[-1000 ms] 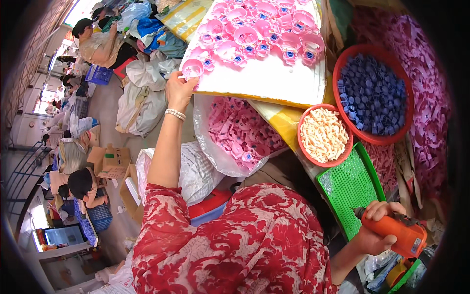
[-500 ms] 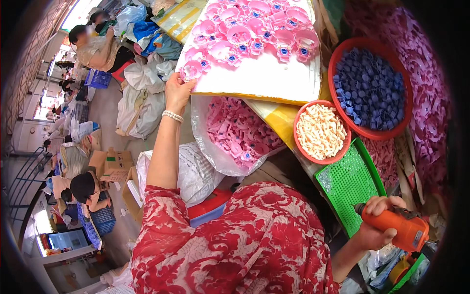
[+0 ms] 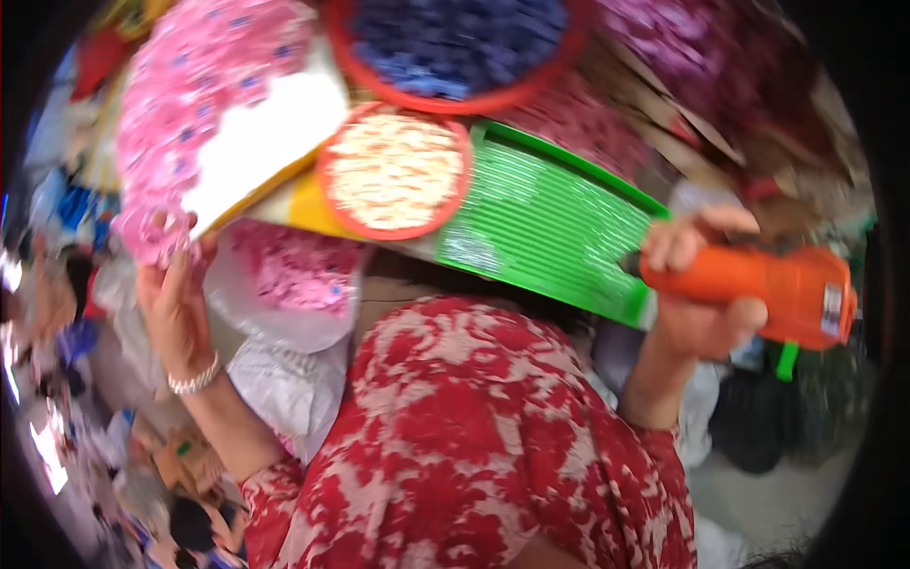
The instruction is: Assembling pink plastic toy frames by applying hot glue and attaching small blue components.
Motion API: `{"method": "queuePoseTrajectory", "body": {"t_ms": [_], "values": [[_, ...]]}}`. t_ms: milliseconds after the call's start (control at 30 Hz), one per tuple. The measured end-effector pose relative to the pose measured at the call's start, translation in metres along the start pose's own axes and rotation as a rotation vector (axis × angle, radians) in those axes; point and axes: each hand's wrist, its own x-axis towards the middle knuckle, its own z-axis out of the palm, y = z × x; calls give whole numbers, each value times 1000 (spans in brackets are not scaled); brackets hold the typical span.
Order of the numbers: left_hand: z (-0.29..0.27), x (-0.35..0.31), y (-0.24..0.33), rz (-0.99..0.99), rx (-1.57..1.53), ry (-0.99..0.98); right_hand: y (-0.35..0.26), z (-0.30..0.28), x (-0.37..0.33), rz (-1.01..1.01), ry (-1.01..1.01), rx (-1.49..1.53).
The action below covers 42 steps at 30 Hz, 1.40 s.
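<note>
My left hand [image 3: 177,299], with a beaded bracelet [image 3: 194,376] at the wrist, is at the near corner of a white board [image 3: 265,133]. Its fingers are closed around a pink plastic part [image 3: 152,234], though motion smears the grip. Many similar pink parts with small blue pieces [image 3: 204,71] cover the rest of the board. On the other side, my right hand [image 3: 697,318] wraps round an orange power screwdriver [image 3: 758,289]. The tool's dark tip points left, over the right end of a green perforated tray [image 3: 550,232].
A red bowl of small cream pieces [image 3: 393,171] stands between board and tray. Behind it is a larger red basin of dark blue parts [image 3: 455,43]. A plastic bag of pink parts [image 3: 294,270] sits below the board. Pink parts are heaped at the far right [image 3: 673,38].
The whole view has swung round, so the board and bowls appear farther left. My left fingers have gone from the board's edge to the pink part. The screwdriver has come up beside the tray's end.
</note>
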Motion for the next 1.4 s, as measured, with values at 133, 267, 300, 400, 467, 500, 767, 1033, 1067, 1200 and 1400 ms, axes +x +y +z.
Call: {"method": "queuePoseTrajectory", "body": {"t_ms": [133, 267, 300, 400, 467, 500, 767, 1033, 1067, 1200, 1400], "values": [[65, -33, -12, -229, -196, -385, 1, -13, -9, 32, 116, -59], [132, -55, -30, -749, -449, -728, 10, -24, -15, 28, 207, -137], [145, -58, -38, -819, -511, -813, 14, -27, -16, 22, 232, -157], [180, -70, -51, -958, -518, -881, 22, -30, -17, 8, 269, -168], [198, -76, -56, -983, -520, -867, 29, -28, -19, -9, 291, -152], [204, -78, -58, -1003, -524, -853, 32, -27, -20, -7, 308, -146], [216, -78, -60, -1031, -495, -850, 42, -28, -21, 0, 346, -160], [222, -80, -52, -926, -367, -818, 44, -31, -22, -8, 314, -113], [223, -80, -51, -927, -365, -819, 44, -31, -21, -17, 312, -117], [225, -78, -50, -864, -347, -821, 44, -28, -20, -22, 326, -132], [231, -76, -53, -836, -300, -788, 41, -31, -20, -18, 308, -138]]}}
